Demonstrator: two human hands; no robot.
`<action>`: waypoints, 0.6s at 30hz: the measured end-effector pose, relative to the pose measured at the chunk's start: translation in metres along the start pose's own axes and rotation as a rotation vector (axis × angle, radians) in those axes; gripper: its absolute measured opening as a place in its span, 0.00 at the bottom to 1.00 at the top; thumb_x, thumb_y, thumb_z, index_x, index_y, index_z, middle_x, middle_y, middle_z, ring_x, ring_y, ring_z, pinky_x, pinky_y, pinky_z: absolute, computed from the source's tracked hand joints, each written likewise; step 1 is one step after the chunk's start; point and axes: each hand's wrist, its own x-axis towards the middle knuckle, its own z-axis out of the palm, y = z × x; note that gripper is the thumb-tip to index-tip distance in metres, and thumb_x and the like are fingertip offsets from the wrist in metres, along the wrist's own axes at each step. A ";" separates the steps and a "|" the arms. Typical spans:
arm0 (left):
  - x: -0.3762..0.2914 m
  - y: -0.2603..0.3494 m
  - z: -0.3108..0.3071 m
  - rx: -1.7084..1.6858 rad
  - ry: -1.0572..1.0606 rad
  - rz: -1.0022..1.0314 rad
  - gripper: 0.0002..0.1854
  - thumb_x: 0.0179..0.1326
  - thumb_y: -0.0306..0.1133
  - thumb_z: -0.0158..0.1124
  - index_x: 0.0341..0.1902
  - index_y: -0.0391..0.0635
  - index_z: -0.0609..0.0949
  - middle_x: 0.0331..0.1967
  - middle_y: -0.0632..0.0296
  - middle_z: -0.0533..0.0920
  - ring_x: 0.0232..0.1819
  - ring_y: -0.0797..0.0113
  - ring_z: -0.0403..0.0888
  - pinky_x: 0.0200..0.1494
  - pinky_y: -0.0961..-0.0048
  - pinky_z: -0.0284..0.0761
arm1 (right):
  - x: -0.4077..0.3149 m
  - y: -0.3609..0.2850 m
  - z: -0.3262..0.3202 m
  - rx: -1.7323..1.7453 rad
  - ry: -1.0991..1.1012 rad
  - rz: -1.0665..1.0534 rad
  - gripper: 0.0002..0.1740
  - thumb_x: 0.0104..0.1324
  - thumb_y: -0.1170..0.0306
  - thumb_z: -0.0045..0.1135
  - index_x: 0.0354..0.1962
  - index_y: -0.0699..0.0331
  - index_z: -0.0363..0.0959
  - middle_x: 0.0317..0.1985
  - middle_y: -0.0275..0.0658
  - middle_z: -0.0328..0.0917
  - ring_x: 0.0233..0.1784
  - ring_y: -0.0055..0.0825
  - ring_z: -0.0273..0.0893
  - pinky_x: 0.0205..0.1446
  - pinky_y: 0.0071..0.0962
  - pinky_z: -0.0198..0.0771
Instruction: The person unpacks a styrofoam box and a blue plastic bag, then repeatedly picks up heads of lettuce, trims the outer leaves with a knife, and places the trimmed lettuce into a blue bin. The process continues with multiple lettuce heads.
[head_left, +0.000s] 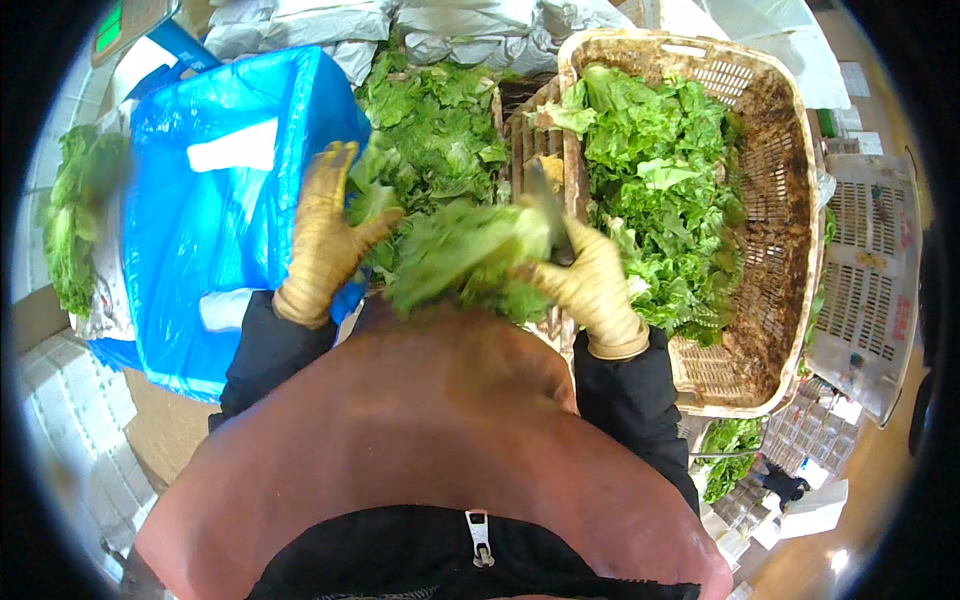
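My left hand, in a yellowish glove, has its fingers apart beside the blue plastic liner. A blurred head of leafy lettuce lies between my hands, above my apron. My right hand, gloved likewise, has a dark blade, apparently a knife, at its fingers; its thumb side touches or nearly touches the lettuce. Loose lettuce leaves are heaped beyond. At right, more lettuce fills part of a dirty plastic basket.
White wrapped packages line the far side. More lettuce lies at the far left. A grey perforated crate stands beyond the basket. Low at right, a person is in the distance near stacked crates.
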 end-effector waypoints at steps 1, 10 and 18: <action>0.002 0.000 0.005 -0.118 -0.001 -0.041 0.40 0.53 0.31 0.73 0.71 0.42 0.70 0.71 0.52 0.70 0.73 0.54 0.65 0.74 0.62 0.59 | 0.000 -0.002 -0.001 0.035 -0.133 -0.066 0.41 0.53 0.64 0.76 0.64 0.65 0.70 0.51 0.46 0.84 0.51 0.24 0.80 0.58 0.28 0.74; 0.031 0.032 0.020 -0.205 -0.769 -0.157 0.58 0.45 0.47 0.81 0.79 0.56 0.58 0.58 0.46 0.80 0.59 0.43 0.77 0.59 0.56 0.74 | 0.009 -0.024 -0.013 -0.825 -0.135 -0.347 0.31 0.53 0.72 0.60 0.58 0.61 0.75 0.43 0.49 0.83 0.43 0.46 0.83 0.47 0.40 0.79; 0.033 0.006 -0.015 -1.125 -1.220 -0.463 0.59 0.37 0.65 0.81 0.67 0.32 0.75 0.51 0.51 0.84 0.51 0.68 0.81 0.58 0.71 0.72 | 0.145 0.045 -0.132 -0.785 0.736 -0.170 0.45 0.52 0.62 0.75 0.67 0.53 0.65 0.58 0.53 0.77 0.57 0.49 0.79 0.59 0.42 0.75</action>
